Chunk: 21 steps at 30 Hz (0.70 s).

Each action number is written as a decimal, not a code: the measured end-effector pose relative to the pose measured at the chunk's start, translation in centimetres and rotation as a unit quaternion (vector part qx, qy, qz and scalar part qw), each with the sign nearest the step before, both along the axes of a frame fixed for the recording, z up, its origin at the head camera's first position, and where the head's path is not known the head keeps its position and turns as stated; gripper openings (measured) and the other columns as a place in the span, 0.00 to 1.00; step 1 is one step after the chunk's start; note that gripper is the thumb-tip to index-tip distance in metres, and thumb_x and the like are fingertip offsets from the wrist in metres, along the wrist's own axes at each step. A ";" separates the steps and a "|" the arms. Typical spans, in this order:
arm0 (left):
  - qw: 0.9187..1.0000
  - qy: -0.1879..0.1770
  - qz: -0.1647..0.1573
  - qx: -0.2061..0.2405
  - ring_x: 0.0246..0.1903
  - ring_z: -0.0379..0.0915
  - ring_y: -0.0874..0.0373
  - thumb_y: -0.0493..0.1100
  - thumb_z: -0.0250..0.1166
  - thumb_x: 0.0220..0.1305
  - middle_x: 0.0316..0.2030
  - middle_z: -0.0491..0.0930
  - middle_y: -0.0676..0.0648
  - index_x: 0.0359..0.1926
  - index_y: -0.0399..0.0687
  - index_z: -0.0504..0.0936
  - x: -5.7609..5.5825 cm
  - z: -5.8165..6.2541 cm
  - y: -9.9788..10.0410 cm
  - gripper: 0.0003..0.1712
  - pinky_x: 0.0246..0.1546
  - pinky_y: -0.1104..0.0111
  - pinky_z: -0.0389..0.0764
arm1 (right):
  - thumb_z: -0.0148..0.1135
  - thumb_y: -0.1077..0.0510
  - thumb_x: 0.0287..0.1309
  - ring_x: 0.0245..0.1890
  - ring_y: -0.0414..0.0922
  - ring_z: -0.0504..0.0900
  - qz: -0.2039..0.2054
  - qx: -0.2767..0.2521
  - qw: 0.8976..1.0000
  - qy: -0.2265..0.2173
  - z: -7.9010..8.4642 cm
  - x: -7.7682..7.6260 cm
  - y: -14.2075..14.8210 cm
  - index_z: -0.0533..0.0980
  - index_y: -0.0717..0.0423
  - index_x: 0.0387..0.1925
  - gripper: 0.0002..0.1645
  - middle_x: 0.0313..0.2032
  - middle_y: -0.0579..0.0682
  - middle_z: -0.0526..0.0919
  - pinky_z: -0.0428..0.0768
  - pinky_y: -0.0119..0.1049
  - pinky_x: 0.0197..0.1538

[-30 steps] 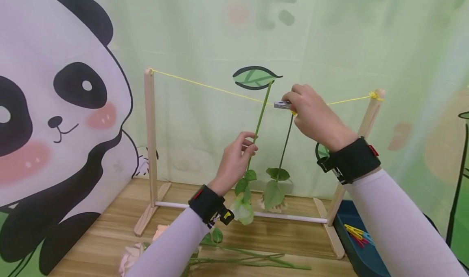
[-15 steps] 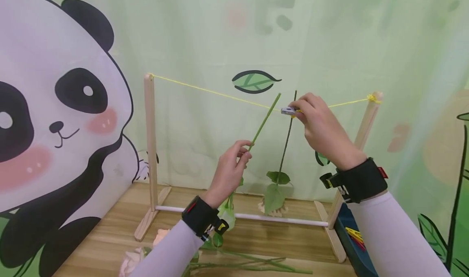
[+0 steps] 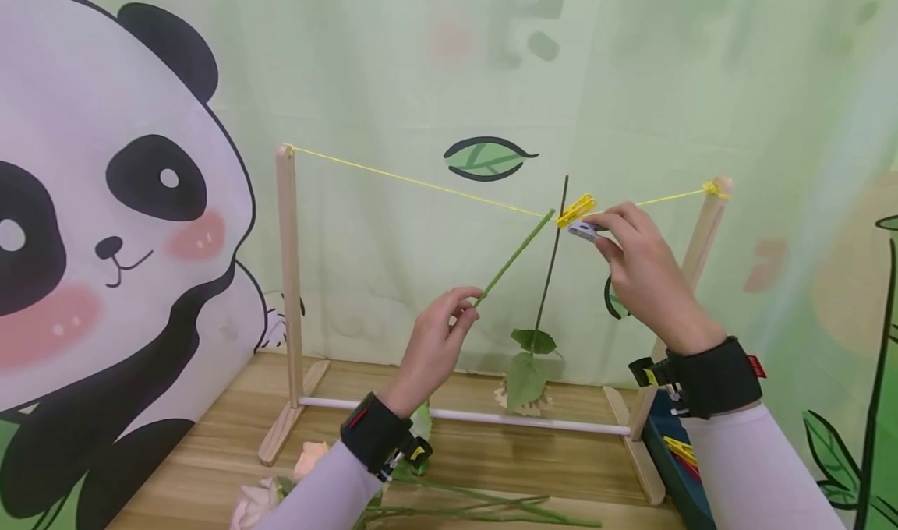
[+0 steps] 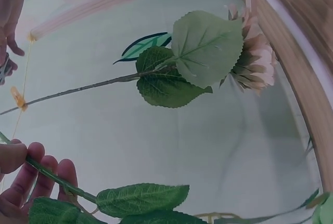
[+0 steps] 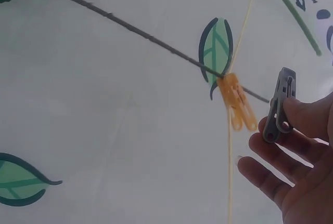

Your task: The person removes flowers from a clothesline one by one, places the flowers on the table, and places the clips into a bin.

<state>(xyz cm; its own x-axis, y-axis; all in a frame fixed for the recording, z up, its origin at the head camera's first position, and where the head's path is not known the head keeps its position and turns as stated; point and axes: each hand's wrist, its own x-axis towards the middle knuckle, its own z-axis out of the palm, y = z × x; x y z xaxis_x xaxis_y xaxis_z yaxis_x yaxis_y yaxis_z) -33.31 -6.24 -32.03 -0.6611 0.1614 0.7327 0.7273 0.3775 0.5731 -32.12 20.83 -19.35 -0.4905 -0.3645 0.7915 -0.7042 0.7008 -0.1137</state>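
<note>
Near the frame's middle, my left hand [image 3: 438, 339] pinches the green stem [image 3: 515, 256] of an artificial flower. Its bare end slants up to the right, beside the yellow string [image 3: 414, 180]; leaves [image 4: 143, 199] show past the fingers in the left wrist view. My right hand [image 3: 648, 277] holds a grey clothespin [image 5: 281, 104] between thumb and fingers, just right of a yellow clothespin [image 3: 577, 210]. That yellow clothespin clips a dark-stemmed flower [image 3: 525, 380] head-down on the string. The grey clothespin touches neither stem in the right wrist view.
Wooden posts [image 3: 288, 280] joined by a white rod [image 3: 519, 420] carry the string. Loose flower stems [image 3: 484, 507] and pink blooms [image 3: 252, 503] lie on the table in front. A dark blue tray [image 3: 662, 452] with clothespins sits at right, partly behind my forearm. A printed curtain hangs behind.
My right hand has moved right and down with the grey clothespin, uncovering the yellow one. My left hand has sunk slightly to the left; its stem leans further right, its tip lower.
</note>
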 end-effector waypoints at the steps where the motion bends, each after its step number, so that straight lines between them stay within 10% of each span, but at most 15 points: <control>1: 1.000 0.002 0.001 -0.001 0.40 0.78 0.55 0.36 0.60 0.77 0.41 0.83 0.44 0.61 0.44 0.80 0.0 -0.1 -0.1 0.16 0.34 0.67 0.78 | 0.55 0.74 0.72 0.49 0.57 0.74 -0.005 -0.004 1.000 -0.001 -0.2 0.0 0.2 0.77 0.68 0.58 0.16 0.49 0.61 0.76 0.72 0.49 0.48; 21: 0.996 0.047 0.035 -0.069 0.35 0.72 0.61 0.38 0.60 0.77 0.45 0.83 0.50 0.62 0.50 0.83 2.6 -2.7 -1.6 0.16 0.35 0.67 0.75 | 0.59 0.72 0.71 0.49 0.60 0.74 -0.066 -0.108 0.992 0.024 -5.8 0.9 4.8 0.78 0.68 0.59 0.17 0.52 0.65 0.76 0.66 0.39 0.49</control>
<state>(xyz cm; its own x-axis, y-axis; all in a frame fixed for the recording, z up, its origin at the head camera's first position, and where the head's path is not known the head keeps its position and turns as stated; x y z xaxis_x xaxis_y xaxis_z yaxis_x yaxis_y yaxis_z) -30.71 -7.80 -34.70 -0.6034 0.2205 0.7663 0.7449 0.4989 0.4430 -31.20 25.61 -25.18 -0.4822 -0.1199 0.8678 -0.6167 0.7500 -0.2390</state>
